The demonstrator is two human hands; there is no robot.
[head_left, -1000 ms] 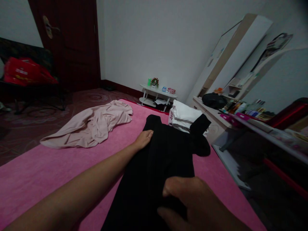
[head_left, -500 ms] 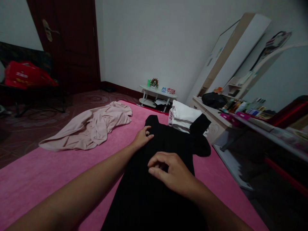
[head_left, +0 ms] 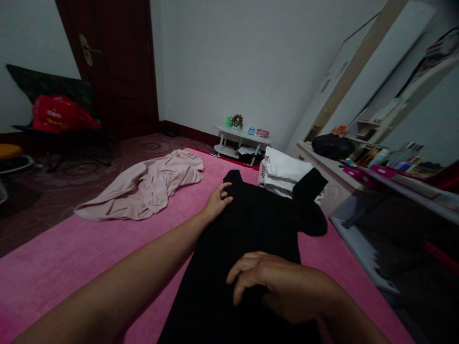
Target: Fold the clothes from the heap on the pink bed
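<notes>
A black short-sleeved dress (head_left: 258, 224) lies lengthwise on the pink bedspread (head_left: 172, 248), its top pointing away from me and one sleeve spread to the right. At its left upper edge rests my left hand (head_left: 216, 203), thumb and fingers apart on the cloth. My right hand (head_left: 276, 282) is over the middle of the dress, fingers bent and spread, holding nothing that I can see. The lower end of the dress runs out of view beneath my right arm.
A crumpled pale pink garment (head_left: 147, 186) lies to the left. Folded white clothes (head_left: 285, 167) are stacked behind the right sleeve. A dressing table (head_left: 328, 177) flanks the bed's right side; a small white table (head_left: 244, 134) stands beyond its far end.
My right hand has moved down the dress toward me, its fingers now pointing lower. My left hand stays at the left upper edge. The view has turned slightly left.
</notes>
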